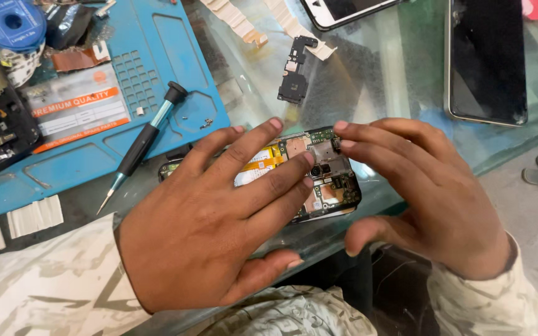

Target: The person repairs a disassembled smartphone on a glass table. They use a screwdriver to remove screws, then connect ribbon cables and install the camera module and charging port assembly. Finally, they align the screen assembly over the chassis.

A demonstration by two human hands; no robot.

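- A blue work mat [157, 43] lies up and to the left of the left hand, with a precision screwdriver [141, 143] resting across its edge, tip toward the person; a few tiny loose screws [205, 123] sit on the mat just above that hand.
- The left hand [219, 218] lies flat and open over the opened phone [319, 180], fingers spread, pressing it onto the glass counter [393, 81]; it grips nothing.
- A detached black inner cover [294, 74] lies on the counter well above both hands.
- The right hand [424, 193] hovers open and curved, its fingertips [341, 127] touching the exposed board at the phone's upper right corner.
- The phone sits near the counter's front edge: uneven pressure could likely slide it off, or strain the bare board and orange flex.
- A dark intact phone [486, 59] lies up and right of the right hand.
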